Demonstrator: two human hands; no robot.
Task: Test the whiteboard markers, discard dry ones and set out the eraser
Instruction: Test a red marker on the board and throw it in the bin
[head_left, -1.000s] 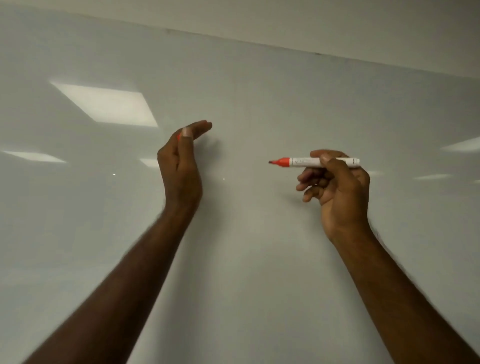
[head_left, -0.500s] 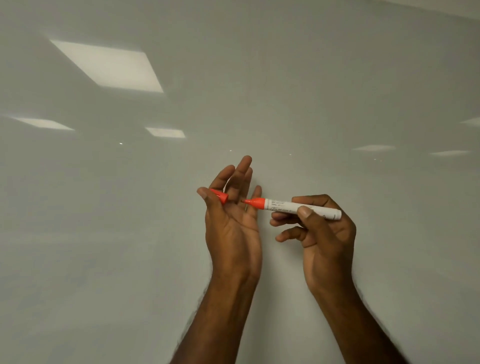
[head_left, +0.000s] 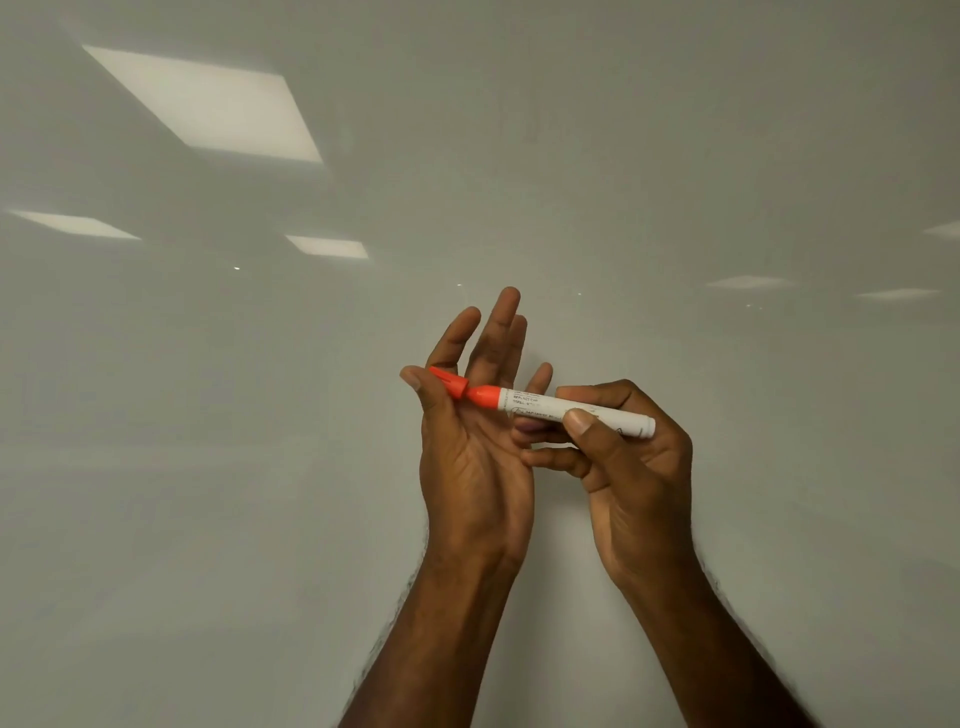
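Orange cap (head_left: 448, 382) pinched by left hand (head_left: 475, 441) thumb vs palm, fingers splayed; right hand (head_left: 631, 467) fingers clamped on marker (head_left: 563, 409), tip meeting cap, in front of whiteboard (head_left: 675, 182).

Office or classroom: glossy whiteboard (head_left: 675, 182) mirroring square ceiling light panels (head_left: 208, 104).

Dim, even light; the glossy whiteboard (head_left: 675, 156) mirrors bright ceiling panels (head_left: 208, 104) toward ten o'clock. Forearm edges blur near six o'clock; soft shadows.
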